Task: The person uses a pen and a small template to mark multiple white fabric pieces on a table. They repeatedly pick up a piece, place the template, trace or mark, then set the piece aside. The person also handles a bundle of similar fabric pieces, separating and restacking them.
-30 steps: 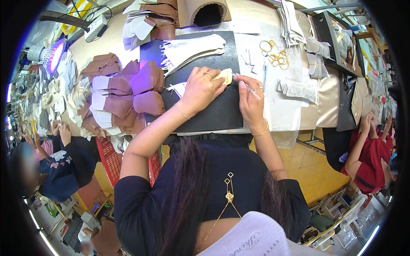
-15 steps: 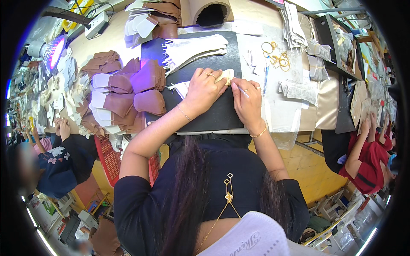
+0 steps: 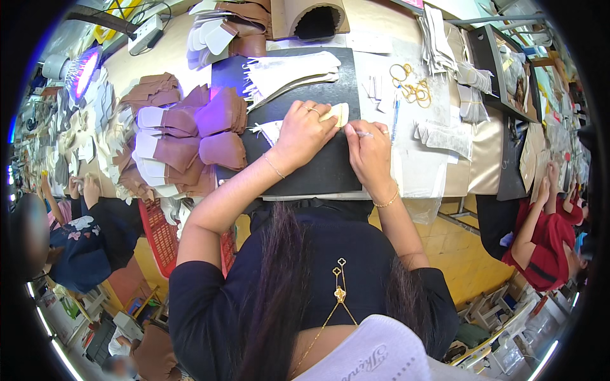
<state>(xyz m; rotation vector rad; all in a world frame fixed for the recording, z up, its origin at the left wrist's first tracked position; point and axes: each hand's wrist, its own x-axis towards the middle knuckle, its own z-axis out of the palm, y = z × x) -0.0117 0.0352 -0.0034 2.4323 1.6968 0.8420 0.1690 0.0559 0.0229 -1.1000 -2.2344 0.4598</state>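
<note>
On a black work board (image 3: 314, 171), my left hand (image 3: 304, 134) presses with bent fingers on a cream-coloured cut piece (image 3: 342, 113), whose far end shows past the fingertips. A white fringed piece (image 3: 269, 131) sticks out on the left of that hand; whether the two are one piece is hidden. My right hand (image 3: 370, 152) is closed round a slim pen-like tool (image 3: 363, 134), close to the right of the cream piece. The tool's tip is too small to make out. Farther back on the board lies a stack of white fringed pieces (image 3: 292, 71).
Brown and white cut pieces (image 3: 171, 143) are piled left of the board. To the right lie yellow bands (image 3: 416, 92), a blue pen (image 3: 396, 117) and white strips (image 3: 445, 136). A lamp (image 3: 79, 73) shines at far left. Other people sit on both sides.
My right hand has shifted slightly right, and the tool in it lies flatter. My left hand stays on the cream piece. The person on the left has moved their hands apart.
</note>
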